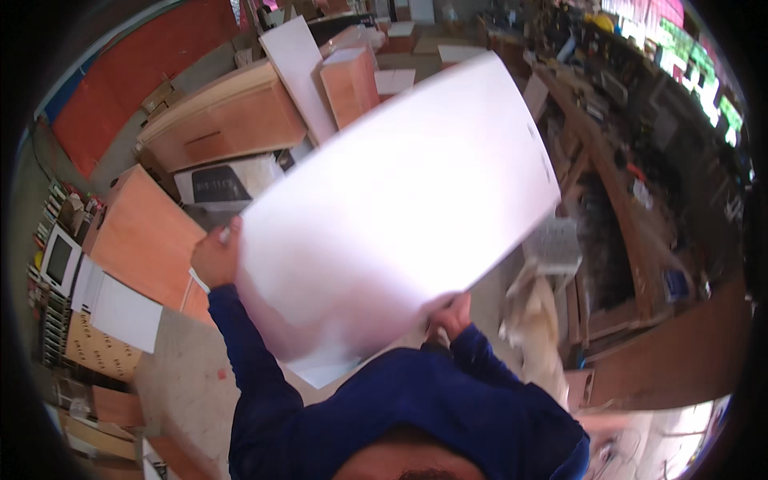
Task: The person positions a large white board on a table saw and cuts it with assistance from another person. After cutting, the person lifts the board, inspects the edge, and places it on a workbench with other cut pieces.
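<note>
A large white sheet [400,184], glossy and slightly bowed, is held up in front of me at a slant. Its far end leans away to the upper right, and the near end hangs close to my chest. My left hand [216,254] grips the sheet's left edge, the fingers partly hidden at the rim. Along the lower right edge, my right hand [450,317] is closed on the same sheet, its fingertips blurred. Whether the sheet is laminate or thin board I cannot tell.
Wooden cabinets [220,116] and a leaning white panel [296,72] stand beyond the sheet. An orange-brown wooden panel [144,232] is at the left, near white boards [128,312] on the floor. On the right, a cluttered workbench [600,168] runs along, with a beige bag-like heap [532,324] beside it.
</note>
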### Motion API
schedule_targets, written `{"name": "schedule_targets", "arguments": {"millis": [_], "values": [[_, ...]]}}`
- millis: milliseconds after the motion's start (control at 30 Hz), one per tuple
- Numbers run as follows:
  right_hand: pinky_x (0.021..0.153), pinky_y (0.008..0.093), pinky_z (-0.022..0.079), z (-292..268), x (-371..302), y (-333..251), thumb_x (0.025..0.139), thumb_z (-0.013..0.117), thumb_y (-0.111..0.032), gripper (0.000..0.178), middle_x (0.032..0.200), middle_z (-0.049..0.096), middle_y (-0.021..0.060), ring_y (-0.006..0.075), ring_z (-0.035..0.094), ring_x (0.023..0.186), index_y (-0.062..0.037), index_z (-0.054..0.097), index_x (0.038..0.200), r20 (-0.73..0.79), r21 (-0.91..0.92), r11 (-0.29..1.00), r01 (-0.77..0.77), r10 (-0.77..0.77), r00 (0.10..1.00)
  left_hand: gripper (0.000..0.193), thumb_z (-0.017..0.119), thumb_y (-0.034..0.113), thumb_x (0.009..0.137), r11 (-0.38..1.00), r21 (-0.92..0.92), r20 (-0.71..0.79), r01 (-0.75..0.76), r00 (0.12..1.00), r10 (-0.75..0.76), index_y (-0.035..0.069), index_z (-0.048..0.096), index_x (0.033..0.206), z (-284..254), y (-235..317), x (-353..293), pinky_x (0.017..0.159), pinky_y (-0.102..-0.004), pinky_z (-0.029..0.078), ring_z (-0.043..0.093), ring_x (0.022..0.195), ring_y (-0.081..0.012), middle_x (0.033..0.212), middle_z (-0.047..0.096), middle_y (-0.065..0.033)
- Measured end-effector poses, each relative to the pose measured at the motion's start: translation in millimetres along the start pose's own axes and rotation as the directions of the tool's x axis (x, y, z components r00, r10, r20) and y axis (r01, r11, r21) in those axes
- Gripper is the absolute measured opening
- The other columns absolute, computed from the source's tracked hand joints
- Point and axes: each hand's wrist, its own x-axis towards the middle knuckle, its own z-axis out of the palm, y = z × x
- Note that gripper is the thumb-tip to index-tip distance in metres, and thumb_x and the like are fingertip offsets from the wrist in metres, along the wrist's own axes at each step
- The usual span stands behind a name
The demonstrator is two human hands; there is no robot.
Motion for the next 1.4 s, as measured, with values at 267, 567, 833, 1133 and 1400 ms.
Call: {"name": "schedule_targets", "arguments": {"millis": [267, 567, 833, 1133, 1400], "values": [[0.087, 0.0393, 0.057, -138.3, 191.5, 18.1, 0.08, 0.081, -0.017, 0.034, 0.105, 0.074, 0.0117, 0.0255, 0.071, 0.098, -0.0006, 0.072, 0.109, -0.389, -0.482, 0.859, -0.171, -0.035, 0.921, 0.044, 0.082, 0.053, 0.076, 0.814, -0.225, -0.256, -0.536, 0.838, 0.481, 0.013, 0.065, 0.071, 176.5, 198.2, 92.3, 0.062, -0.0419, 0.045, 0.062, 0.065, -0.0271, 0.066, 0.061, -0.0047], [0.102, 0.0446, 0.049, -219.0, 434.7, -50.8, 0.093, 0.066, -0.042, 0.042, 0.132, 0.066, 0.0095, 0.0306, 0.06, 0.124, -0.0147, 0.068, 0.125, -0.338, -0.892, -0.286, -0.35, -0.093, 0.937, 0.062, 0.073, 0.073, 0.078, 0.574, -0.517, -0.362, -0.635, 0.77, 0.525, 0.013, 0.063, 0.066, 366.6, 347.5, 213.2, 0.057, -0.0378, 0.039, 0.056, 0.058, -0.0238, 0.063, 0.057, -0.0008], [0.101, 0.0431, 0.05, -190.0, 632.2, -112.7, 0.096, 0.065, -0.037, 0.034, 0.129, 0.067, 0.0092, 0.0314, 0.061, 0.121, -0.0145, 0.069, 0.122, -0.465, -0.857, -0.257, -0.447, 0.01, 0.885, 0.063, 0.077, 0.074, 0.073, 0.277, -0.674, -0.414, -0.685, 0.661, 0.626, 0.014, 0.061, 0.063, 543.9, 506.4, 378.5, 0.055, -0.034, 0.036, 0.051, 0.052, -0.0201, 0.057, 0.05, 0.0013], [0.101, 0.0433, 0.05, -197.5, 848.1, -163.7, 0.096, 0.065, -0.037, 0.035, 0.129, 0.068, 0.0094, 0.0315, 0.061, 0.121, -0.0145, 0.069, 0.122, -0.574, -0.818, -0.045, -0.574, 0.005, 0.819, 0.059, 0.077, 0.069, 0.076, -0.005, -0.794, -0.347, -0.607, 0.448, 0.824, 0.014, 0.06, 0.067, 719.0, 701.5, 552.5, 0.062, -0.0329, 0.038, 0.053, 0.062, -0.017, 0.065, 0.051, 0.0017], [0.101, 0.0436, 0.05, -253.0, 1082.1, -267.2, 0.095, 0.065, -0.037, 0.035, 0.129, 0.068, 0.0095, 0.0316, 0.062, 0.121, -0.0145, 0.069, 0.122, -0.589, -0.808, -0.036, -0.589, 0.024, 0.807, 0.06, 0.074, 0.07, 0.08, -0.002, -0.765, -0.4, -0.644, 0.473, 0.785, 0.014, 0.058, 0.065, 867.3, 878.6, 706.8, 0.061, -0.0322, 0.038, 0.052, 0.061, -0.0172, 0.065, 0.05, 0.0014]]}}
